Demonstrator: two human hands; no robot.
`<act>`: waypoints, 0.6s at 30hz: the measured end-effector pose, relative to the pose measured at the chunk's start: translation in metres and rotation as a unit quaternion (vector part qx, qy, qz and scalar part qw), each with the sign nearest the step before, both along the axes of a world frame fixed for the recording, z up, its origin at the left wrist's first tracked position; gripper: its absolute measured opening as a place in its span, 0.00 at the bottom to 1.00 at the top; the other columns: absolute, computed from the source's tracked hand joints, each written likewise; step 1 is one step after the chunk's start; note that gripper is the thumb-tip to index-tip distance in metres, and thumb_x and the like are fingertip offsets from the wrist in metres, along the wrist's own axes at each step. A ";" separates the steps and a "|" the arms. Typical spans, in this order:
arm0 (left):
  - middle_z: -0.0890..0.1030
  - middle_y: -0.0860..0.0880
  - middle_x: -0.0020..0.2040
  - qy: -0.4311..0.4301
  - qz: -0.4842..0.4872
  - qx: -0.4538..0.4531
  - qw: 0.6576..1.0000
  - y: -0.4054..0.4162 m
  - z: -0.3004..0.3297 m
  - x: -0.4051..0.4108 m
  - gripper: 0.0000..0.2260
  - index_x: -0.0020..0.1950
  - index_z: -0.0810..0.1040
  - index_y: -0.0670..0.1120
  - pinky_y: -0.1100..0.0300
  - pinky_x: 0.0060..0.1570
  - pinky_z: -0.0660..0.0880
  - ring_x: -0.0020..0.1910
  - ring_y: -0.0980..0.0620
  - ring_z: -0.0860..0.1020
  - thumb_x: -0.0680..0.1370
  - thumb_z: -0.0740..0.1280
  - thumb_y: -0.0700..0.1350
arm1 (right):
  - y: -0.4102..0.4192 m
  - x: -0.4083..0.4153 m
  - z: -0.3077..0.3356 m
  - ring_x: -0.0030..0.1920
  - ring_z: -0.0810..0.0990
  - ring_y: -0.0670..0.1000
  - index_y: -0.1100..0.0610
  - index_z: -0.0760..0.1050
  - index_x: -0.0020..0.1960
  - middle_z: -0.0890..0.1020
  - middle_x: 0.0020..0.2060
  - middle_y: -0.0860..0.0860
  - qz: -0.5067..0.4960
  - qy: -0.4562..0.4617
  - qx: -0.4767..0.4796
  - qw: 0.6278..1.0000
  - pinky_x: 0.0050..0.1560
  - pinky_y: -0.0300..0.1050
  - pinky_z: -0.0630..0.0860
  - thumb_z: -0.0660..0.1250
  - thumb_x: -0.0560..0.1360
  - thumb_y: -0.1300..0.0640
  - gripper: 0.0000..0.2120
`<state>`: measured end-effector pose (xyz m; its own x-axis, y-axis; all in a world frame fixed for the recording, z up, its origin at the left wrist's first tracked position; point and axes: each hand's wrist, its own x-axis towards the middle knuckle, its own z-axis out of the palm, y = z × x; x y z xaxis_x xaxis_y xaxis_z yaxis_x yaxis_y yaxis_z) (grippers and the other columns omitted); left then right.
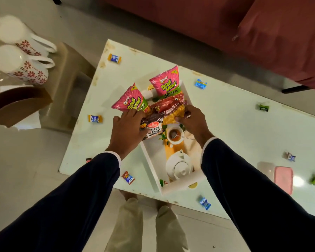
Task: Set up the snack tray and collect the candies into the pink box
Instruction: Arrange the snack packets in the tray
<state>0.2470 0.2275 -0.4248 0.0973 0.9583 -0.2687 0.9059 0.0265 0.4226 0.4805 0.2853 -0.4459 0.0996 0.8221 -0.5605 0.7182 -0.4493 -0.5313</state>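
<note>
A white tray (pixel 154 171) with a printed teapot-and-cup picture lies on the white table (pixel 225 128). Snack packets fill its far half: two pink Bingo packets (pixel 166 82) (pixel 130 102), a red bhujia sev packet (pixel 170 110) and a salted peanuts packet (pixel 153 127). My left hand (pixel 126 128) grips the peanuts packet from the left. My right hand (pixel 194 120) holds the bhujia packet's right edge. The pink box (pixel 283 179) sits at the table's right side. Several wrapped candies lie scattered, such as a blue one (pixel 200 84), orange ones (pixel 114 58) (pixel 95 118) and a green one (pixel 262 107).
Two white mugs with red flowers (pixel 24 46) (pixel 20 67) and a brown holder (pixel 20 104) stand on a glass side table at the left. A beige stool (pixel 67 82) sits below it. A red sofa (pixel 262 30) runs along the far side. My feet are by the table's near edge.
</note>
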 end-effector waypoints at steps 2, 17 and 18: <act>0.81 0.48 0.55 -0.008 0.000 0.000 1.000 -0.001 0.000 -0.003 0.15 0.59 0.76 0.48 0.46 0.53 0.68 0.56 0.43 0.79 0.76 0.72 0.52 | 0.011 0.014 0.003 0.55 0.81 0.57 0.58 0.79 0.54 0.84 0.53 0.55 0.012 -0.020 0.005 1.000 0.59 0.53 0.77 0.76 0.72 0.55 0.14; 0.73 0.49 0.58 -0.123 0.159 0.055 0.978 0.007 0.004 -0.014 0.19 0.59 0.73 0.47 0.47 0.44 0.80 0.50 0.48 0.79 0.77 0.70 0.58 | -0.061 -0.048 0.017 0.56 0.77 0.56 0.56 0.72 0.65 0.74 0.58 0.55 0.052 0.104 0.105 0.988 0.51 0.56 0.80 0.76 0.71 0.57 0.24; 0.73 0.47 0.60 -0.130 0.183 0.075 0.972 0.010 0.003 -0.019 0.18 0.62 0.73 0.45 0.46 0.46 0.81 0.53 0.47 0.79 0.78 0.70 0.54 | -0.066 -0.055 0.015 0.58 0.76 0.57 0.56 0.70 0.69 0.73 0.61 0.55 0.068 0.102 0.089 0.988 0.53 0.57 0.79 0.77 0.71 0.54 0.29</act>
<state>0.2281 0.2373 -0.4214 -0.2110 0.9681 -0.1352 0.7098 0.2468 0.6598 0.4254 0.2189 -0.4310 -0.1185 0.9076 -0.4029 0.6355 -0.2424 -0.7331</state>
